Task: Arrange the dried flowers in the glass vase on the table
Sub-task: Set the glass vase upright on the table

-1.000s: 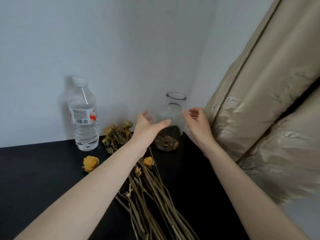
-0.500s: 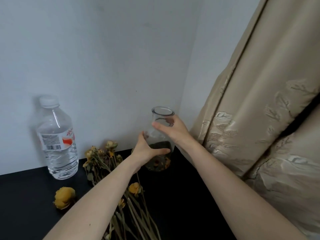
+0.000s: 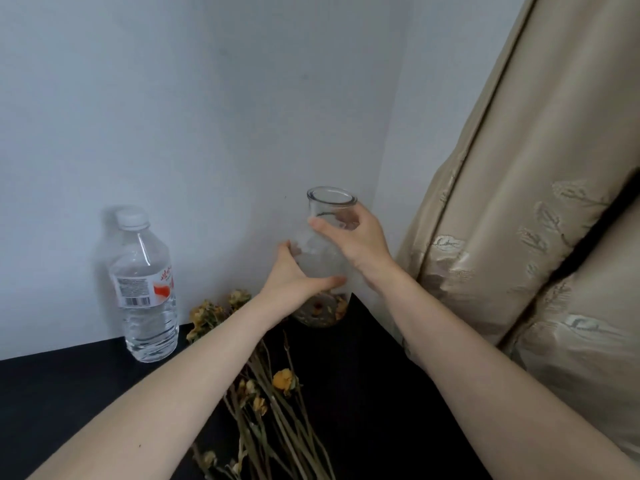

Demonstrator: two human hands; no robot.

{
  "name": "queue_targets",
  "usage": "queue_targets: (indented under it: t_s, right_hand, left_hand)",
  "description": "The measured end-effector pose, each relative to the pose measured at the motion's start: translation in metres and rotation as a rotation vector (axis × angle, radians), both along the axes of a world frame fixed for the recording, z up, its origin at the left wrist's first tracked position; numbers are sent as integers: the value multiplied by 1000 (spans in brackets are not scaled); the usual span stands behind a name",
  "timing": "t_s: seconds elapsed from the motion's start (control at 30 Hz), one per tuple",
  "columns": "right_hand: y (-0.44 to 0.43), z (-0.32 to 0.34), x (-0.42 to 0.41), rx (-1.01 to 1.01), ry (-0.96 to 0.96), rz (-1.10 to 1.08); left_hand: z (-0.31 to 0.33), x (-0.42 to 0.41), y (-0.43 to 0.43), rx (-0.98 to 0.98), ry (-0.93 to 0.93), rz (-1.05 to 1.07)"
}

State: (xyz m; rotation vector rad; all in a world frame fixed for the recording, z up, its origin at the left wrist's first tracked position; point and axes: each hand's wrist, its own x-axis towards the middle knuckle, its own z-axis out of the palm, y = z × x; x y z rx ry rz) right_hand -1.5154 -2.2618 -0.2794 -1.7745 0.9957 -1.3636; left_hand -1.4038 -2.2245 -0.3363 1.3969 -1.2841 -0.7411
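A clear glass vase stands in the corner at the back of the black table, with dried petals lying in its bottom. My left hand wraps the vase's lower body from the left. My right hand grips its neck just below the rim. A bunch of dried flowers with long stems and yellow heads lies flat on the table in front of the vase, partly under my left forearm.
A plastic water bottle with a white cap stands left of the vase against the white wall. A beige embroidered curtain hangs close on the right of the vase.
Both hands went from open near the vase to closing on it, the right on the neck and the left on the body. The camera view has shifted upward and nearer.
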Motion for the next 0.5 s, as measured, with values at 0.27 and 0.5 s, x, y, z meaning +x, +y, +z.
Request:
queue_targets:
  t_s: [0.27,0.5]
  right_hand:
    - [84,64,44,-61,-21,157]
    - [190,56,100,-49,70,332]
  left_hand:
    - [62,39,99,-161,-28,164]
    - [48,86,231,-101,25,307]
